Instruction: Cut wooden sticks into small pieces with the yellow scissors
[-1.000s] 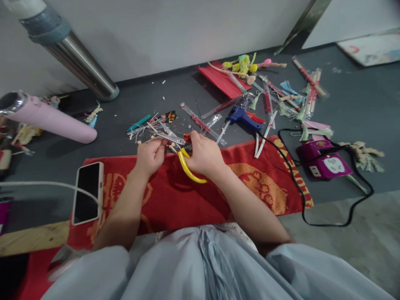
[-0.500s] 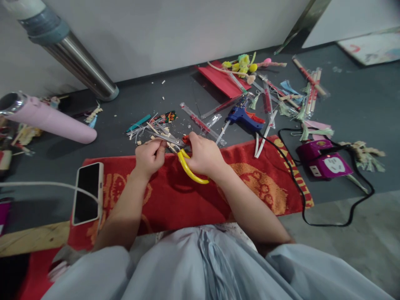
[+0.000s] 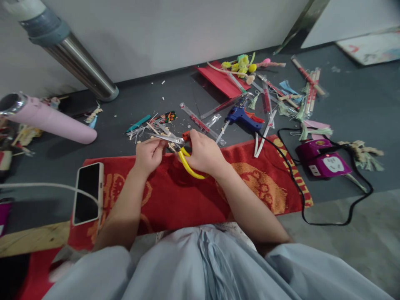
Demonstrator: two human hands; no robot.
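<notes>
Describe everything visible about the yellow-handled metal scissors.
The scissors have shiny, silver, metal-looking blades and a yellow, seemingly plastic handle. The bare right hand holds them, hiding part of the handle. The blades point toward the picture's left and look parted; the visible handle loop curves over the red and orange patterned towel. Whether the bare left hand touches the blades is unclear.

Dark gray table (image 3: 359, 104) with red towel (image 3: 187, 204), blue glue gun (image 3: 245, 121), purple socket block (image 3: 321, 159), pink tumbler (image 3: 56, 121)
</notes>
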